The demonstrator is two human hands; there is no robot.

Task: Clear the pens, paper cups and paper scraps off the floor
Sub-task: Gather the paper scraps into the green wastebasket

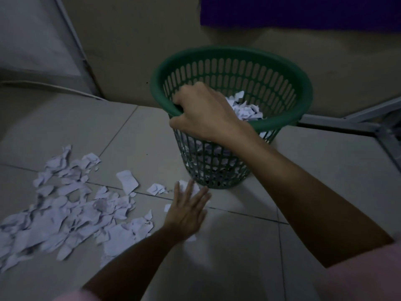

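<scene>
We see a round green slotted plastic wastebasket (234, 118), holding torn white paper, on pale floor tiles (238, 246). The right hand (204, 114) grips its smooth near rim. The left hand (186, 211) lies flat, fingers spread, on crumpled paper scraps (71, 213) strewn to the basket's left.

A pale tiled floor (238, 246) meets a beige wall (134, 40). Grey metal frame legs (355, 118) rest at the right, a slanted grey metal bar (71, 40) at the left, and dark purple cloth (303, 11) hangs on top.
</scene>
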